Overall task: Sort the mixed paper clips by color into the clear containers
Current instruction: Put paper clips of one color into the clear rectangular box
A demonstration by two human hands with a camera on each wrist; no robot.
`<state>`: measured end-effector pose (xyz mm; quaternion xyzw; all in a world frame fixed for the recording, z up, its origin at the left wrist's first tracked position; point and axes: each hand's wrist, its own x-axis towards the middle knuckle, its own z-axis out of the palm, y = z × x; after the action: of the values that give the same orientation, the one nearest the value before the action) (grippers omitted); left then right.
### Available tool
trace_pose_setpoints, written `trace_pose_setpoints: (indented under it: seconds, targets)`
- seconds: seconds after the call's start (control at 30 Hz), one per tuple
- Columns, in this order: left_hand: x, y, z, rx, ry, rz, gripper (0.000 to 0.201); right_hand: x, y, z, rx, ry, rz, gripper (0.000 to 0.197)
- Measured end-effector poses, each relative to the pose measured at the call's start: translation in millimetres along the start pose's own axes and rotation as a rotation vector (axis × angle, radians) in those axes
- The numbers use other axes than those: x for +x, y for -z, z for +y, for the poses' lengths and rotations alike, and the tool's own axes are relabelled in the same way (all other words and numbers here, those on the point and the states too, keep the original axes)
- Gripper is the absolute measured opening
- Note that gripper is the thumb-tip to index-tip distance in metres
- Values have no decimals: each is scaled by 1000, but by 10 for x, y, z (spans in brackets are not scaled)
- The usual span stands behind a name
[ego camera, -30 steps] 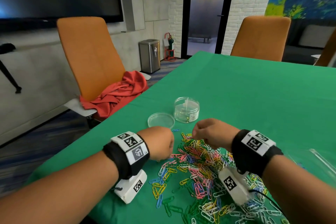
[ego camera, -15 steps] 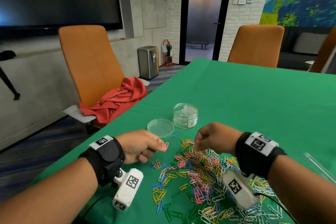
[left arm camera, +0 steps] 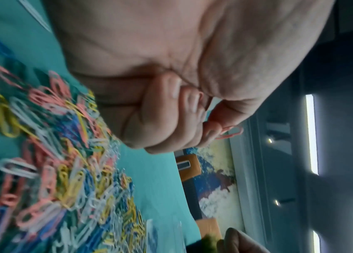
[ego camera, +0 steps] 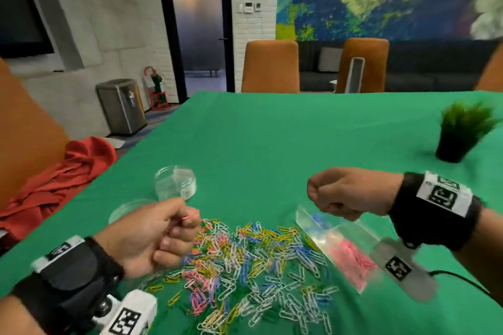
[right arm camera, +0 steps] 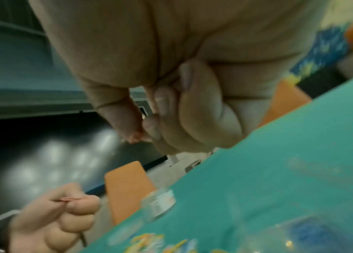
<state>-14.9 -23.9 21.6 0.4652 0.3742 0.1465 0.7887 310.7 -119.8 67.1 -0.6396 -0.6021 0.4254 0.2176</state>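
Observation:
A pile of mixed coloured paper clips (ego camera: 253, 261) lies on the green table (ego camera: 272, 144). My left hand (ego camera: 187, 219) is raised at the pile's left edge, thumb and forefinger pinching a pink paper clip (left arm camera: 231, 132). My right hand (ego camera: 315, 194) hovers curled above the far end of a clear divided tray (ego camera: 362, 228) that holds blue clips (ego camera: 318, 219) and pink clips (ego camera: 351, 255). In the blurred right wrist view, its thumb and fingertip pinch something small and pinkish (right arm camera: 135, 137), apparently a pink clip. A round clear jar (ego camera: 175, 183) and its lid (ego camera: 128, 208) sit behind my left hand.
A small potted plant (ego camera: 460, 136) stands at the far right of the table. A red cloth (ego camera: 62, 174) lies on the orange chair at the left. More orange chairs (ego camera: 269, 65) stand past the far edge. Bare green cloth stretches beyond the pile.
The view has swung right, bringing the divided tray into sight. My left hand has lifted off the pile with a pink clip. My right hand has moved right, from the pile to above the tray.

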Motion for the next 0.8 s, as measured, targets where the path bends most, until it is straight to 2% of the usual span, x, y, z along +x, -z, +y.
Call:
trace_pose_setpoints:
  seconds: [0.13,0.2,0.37,0.57,0.63,0.7,0.8]
  targets:
    - [266,-529,82,200,-42,-14,25,-267,283,342,-650,-108,128,11]
    - [422,-812,100,284,-64,-45,25,-304,254,478,-797,-120,160,10]
    - [833,-1309,50,430,-114,-154,26,-351,109,593,-746,-3,142,10]
    - [1140,-1548,-49,605,-155,-74,21,-466,131,742,-418,61,133,25]
    - [1206,-1626,-43,850,-223,-23,21,-527,155,773,-315,90,174,34]
    - [1238,-1749,-21,1191,-301,4,21,-602,175,809,-275,123,273,39]
    - [1256,-1955,-2,1488,-372,-26,18,-720,171,910,-363,111,405,40]
